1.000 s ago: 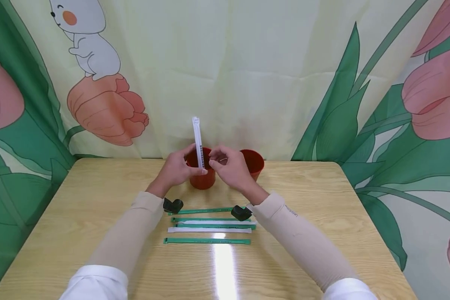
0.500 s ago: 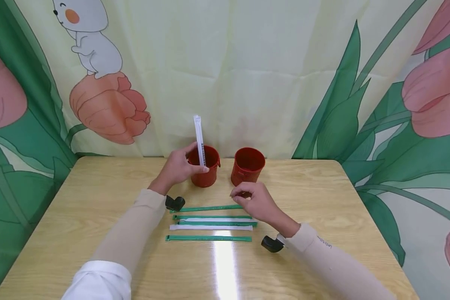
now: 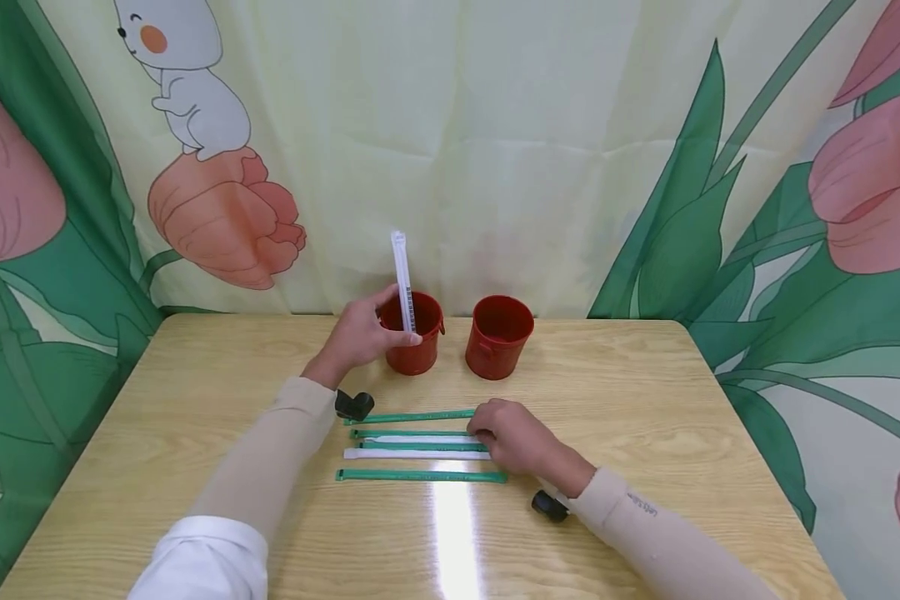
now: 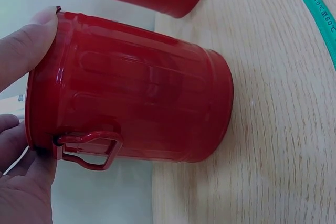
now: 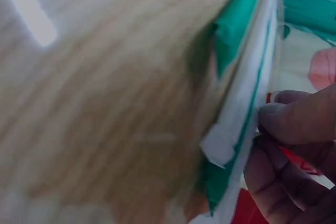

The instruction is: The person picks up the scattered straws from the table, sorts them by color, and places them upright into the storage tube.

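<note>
My left hand [image 3: 362, 333] grips the rim of the left small red bucket [image 3: 412, 358], thumb and fingers around its edge. A white paper-wrapped straw [image 3: 401, 267] stands tilted in that bucket; its lower end is hidden. My right hand [image 3: 521, 437] is over the right ends of the wrapped straws on the table, fingers curled downward. In the right wrist view its thumb and fingertips [image 5: 273, 116] are close beside a white straw [image 5: 247, 87] and a green straw [image 5: 239, 24]. Whether they pinch one cannot be made out.
A second red bucket [image 3: 495, 358] stands to the right of the held one. Several green and white straws lie crosswise, among them a separate green straw [image 3: 420, 476] nearest me. The wooden table [image 3: 607, 392] meets a printed curtain [image 3: 532, 167] at the back.
My right hand has left the left bucket and moved toward me and right, down to the straws' right ends. My left hand keeps its grip on the bucket rim; the white straw stays in it.
</note>
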A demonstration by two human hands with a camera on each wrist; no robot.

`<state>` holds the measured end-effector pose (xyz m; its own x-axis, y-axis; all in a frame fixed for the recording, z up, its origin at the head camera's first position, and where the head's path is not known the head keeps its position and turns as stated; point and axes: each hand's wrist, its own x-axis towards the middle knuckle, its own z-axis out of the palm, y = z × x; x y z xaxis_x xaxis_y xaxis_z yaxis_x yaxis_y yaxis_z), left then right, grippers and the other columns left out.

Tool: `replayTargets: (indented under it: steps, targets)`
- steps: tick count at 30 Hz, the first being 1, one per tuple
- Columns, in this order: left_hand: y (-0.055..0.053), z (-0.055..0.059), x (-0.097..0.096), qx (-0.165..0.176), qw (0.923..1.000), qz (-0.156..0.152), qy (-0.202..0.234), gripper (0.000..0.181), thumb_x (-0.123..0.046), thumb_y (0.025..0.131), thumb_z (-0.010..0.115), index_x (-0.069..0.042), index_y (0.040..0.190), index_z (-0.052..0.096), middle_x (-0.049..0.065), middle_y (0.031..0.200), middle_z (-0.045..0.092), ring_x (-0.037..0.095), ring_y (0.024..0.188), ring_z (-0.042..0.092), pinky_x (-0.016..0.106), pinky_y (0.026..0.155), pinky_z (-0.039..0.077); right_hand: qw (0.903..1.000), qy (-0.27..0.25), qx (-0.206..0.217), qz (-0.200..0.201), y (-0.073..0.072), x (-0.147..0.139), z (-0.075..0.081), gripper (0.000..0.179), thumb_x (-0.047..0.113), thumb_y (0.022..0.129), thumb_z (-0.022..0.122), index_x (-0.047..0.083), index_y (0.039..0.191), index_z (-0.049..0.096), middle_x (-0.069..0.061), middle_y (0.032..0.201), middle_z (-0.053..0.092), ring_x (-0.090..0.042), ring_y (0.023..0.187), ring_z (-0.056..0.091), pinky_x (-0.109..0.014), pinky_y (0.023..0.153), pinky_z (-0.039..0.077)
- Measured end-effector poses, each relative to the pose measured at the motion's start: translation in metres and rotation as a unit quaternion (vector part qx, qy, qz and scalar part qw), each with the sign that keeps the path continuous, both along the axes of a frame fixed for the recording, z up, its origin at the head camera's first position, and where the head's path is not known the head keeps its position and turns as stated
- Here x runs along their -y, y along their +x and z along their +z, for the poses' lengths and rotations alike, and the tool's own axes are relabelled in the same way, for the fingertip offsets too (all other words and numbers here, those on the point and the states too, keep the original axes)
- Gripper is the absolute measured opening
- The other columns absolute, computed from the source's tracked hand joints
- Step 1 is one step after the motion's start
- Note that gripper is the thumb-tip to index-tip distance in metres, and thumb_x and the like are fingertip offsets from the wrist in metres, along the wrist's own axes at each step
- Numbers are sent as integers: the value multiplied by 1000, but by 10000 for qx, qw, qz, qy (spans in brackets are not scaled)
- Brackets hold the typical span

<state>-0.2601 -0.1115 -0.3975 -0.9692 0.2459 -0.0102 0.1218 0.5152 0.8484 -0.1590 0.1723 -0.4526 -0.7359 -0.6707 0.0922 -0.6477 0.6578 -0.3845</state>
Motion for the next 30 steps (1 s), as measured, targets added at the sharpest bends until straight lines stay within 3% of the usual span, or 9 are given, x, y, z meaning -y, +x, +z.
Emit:
replayTargets:
  steps: [5,10,20,26,30]
  targets:
    - [1,0,-2,-63,10000,63,-15,94,-27,84,89,-23,163,38,12,149,58,36,131,53,52,105,57,9979,416,-427,247,4,2,-2,19,-2,91,72,14,93,80,5,90,76,-10,84,63,-25,80,59]
    - [1,-1,-3,23,10000,26,-65,95,-28,85,88,-23,164,36,12,152,56,36,133,52,52,105,57,9937,906,-559,354,6,7,1,17,0,92,71,15,94,79,5,87,73,-9,80,57,-22,74,56]
    - [3,-2,-1,53,10000,16,-29,95,-27,85,88,-23,164,35,11,152,56,35,132,53,53,108,54,9882,1185,-800,548,6,12,4,13,3,93,72,15,93,78,5,80,66,-8,74,50,-18,67,50]
    - [2,-2,-2,25,10000,27,-15,94,-27,85,88,-23,163,37,11,151,57,34,131,53,53,109,54,9800,1586,-1031,625,4,16,5,12,6,88,78,14,96,79,3,82,69,-9,75,52,-19,67,51]
    - [2,-2,-3,25,10000,32,-24,94,-27,85,89,-24,163,37,10,151,56,34,132,52,53,108,55,9672,2164,-1164,640,7,20,6,16,12,87,81,13,102,80,1,88,69,-12,77,51,-22,70,52]
